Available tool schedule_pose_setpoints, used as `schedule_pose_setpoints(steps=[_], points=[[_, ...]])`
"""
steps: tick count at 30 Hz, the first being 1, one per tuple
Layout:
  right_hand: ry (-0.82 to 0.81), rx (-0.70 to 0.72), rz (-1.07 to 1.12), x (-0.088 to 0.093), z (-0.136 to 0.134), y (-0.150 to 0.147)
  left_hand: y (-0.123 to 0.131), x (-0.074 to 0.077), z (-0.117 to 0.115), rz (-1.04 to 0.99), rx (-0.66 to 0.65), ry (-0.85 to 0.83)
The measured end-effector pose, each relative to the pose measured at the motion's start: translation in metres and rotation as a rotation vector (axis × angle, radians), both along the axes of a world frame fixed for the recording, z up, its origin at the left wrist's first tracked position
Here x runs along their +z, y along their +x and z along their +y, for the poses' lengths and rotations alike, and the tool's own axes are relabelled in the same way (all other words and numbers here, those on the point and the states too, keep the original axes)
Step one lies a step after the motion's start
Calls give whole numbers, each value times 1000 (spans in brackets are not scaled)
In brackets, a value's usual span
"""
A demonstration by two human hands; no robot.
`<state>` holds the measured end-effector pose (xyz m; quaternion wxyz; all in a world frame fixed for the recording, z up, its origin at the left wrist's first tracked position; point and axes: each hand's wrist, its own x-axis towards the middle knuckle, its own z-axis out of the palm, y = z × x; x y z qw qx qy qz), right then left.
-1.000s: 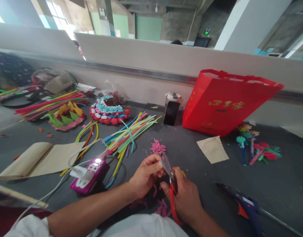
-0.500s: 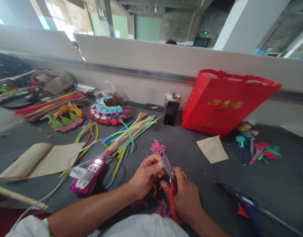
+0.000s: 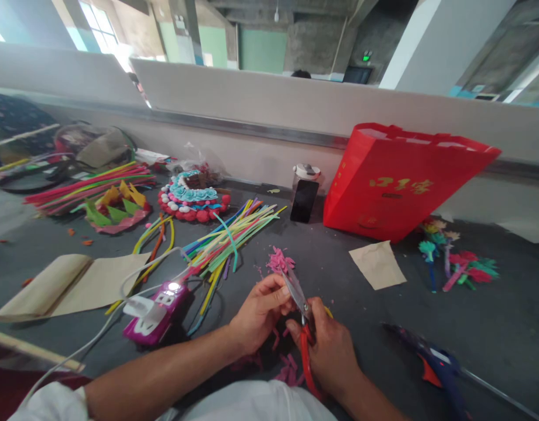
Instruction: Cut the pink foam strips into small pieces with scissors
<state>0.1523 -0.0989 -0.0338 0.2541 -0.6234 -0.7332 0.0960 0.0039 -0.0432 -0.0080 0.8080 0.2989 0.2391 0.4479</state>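
Note:
My right hand is wrapped round the red handles of a pair of scissors, whose blades point up and to the left. Close against the blades, my left hand is closed in a pinch. What its fingers hold is too small and hidden to make out. Just beyond the blade tips lies a small heap of pink cut pieces. More pink strips lie on the dark table below my hands, close to my body.
Left of my hands sit a purple power strip with cables and a bundle of coloured pipe cleaners. A phone leans on a bottle beside a red bag. At right are a glue gun and brown paper.
Hardly anything differs. Both hands and the scissors keep almost the same place and pose. Far left, a coworker's rods behind the strap have shifted slightly.

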Motion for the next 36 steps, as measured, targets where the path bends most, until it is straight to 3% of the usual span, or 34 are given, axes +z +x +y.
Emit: schedule_pose_setpoints(steps=[11, 19, 25, 30, 36], points=[[-70, 14, 77, -1, -2, 2, 0, 6, -1, -18, -7, 2], [-104, 14, 30, 9, -1, -1, -1, 1, 0, -20, 5, 16], [-78, 14, 38, 5, 0, 1, 0, 1, 0, 1, 6, 16], [-70, 58, 126, 1, -2, 1, -1, 4, -1, -10, -19, 19], [-181, 47, 287, 1, 0, 3, -1, 5, 1, 0, -5, 42]])
